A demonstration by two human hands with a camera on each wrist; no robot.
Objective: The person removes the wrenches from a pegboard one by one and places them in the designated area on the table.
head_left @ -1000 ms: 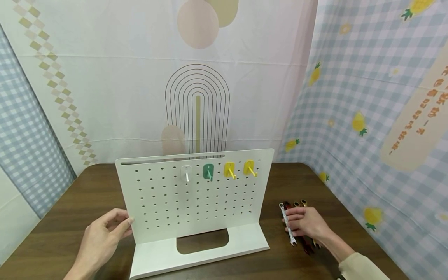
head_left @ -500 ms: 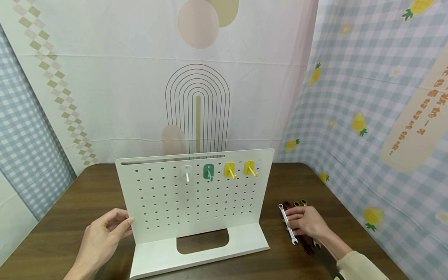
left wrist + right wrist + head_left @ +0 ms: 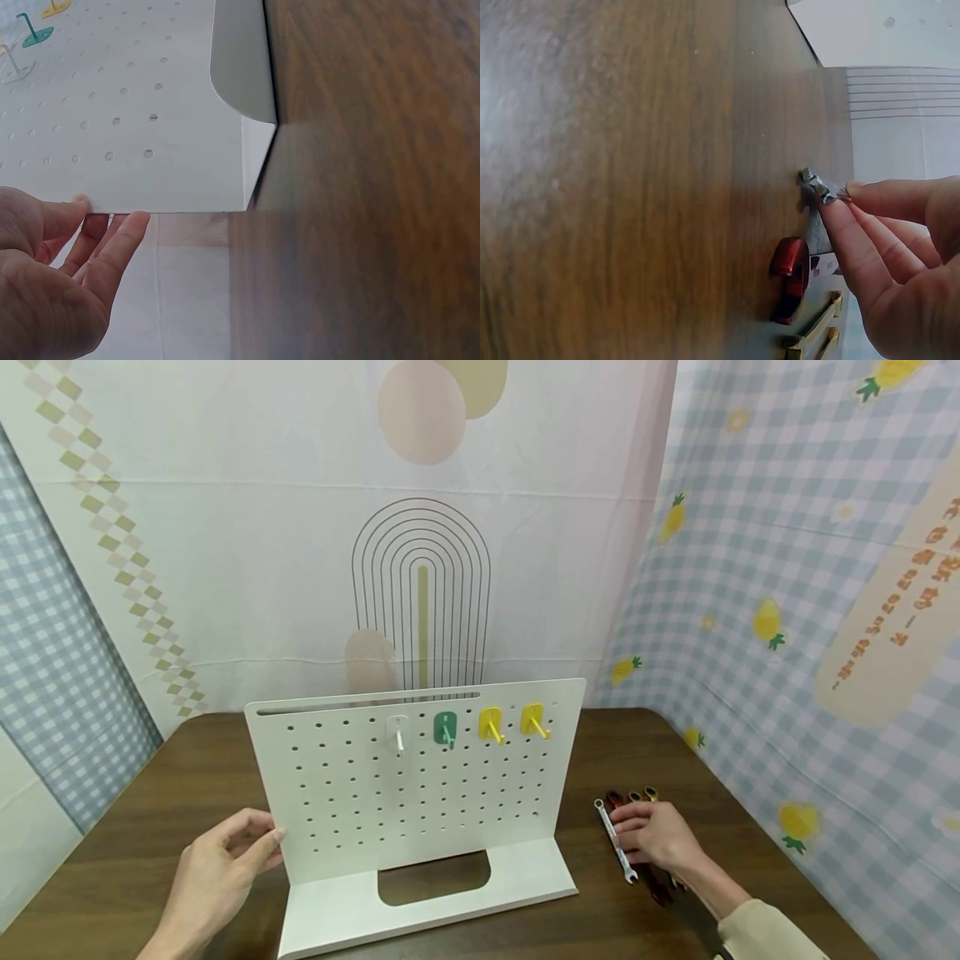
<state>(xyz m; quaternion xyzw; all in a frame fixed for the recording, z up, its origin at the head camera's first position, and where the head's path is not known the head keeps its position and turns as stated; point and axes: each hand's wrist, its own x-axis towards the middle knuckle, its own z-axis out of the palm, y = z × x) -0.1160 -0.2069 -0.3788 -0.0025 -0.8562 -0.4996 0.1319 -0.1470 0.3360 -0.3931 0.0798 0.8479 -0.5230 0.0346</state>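
My left hand [image 3: 217, 868] pinches the left edge of a white pegboard [image 3: 412, 852] between thumb and fingers, low on its upright panel. Silver and double-ended, a wrench [image 3: 623, 862] is pinched by my right hand [image 3: 660, 839] to the right of the board. In the right wrist view the end of the silver wrench [image 3: 815, 185] shows at my fingertips, close to the tabletop. A red wrench [image 3: 660, 892] and gold-coloured wrenches [image 3: 650, 794] lie under and beside that hand, which partly hides them. Along the board's upper part sit a white hook [image 3: 399, 733], a green hook [image 3: 446, 727] and two yellow hooks [image 3: 491, 724].
The board's base, with its cutout, stands on a dark wooden table [image 3: 202, 768]. A pale patterned curtain [image 3: 270, 568] hangs behind it, and a blue checked cloth [image 3: 750, 552] covers the right side.
The silver wrench has tilted slightly in my right hand, its upper end shifting a little left and down. My left hand stays on the board's edge.
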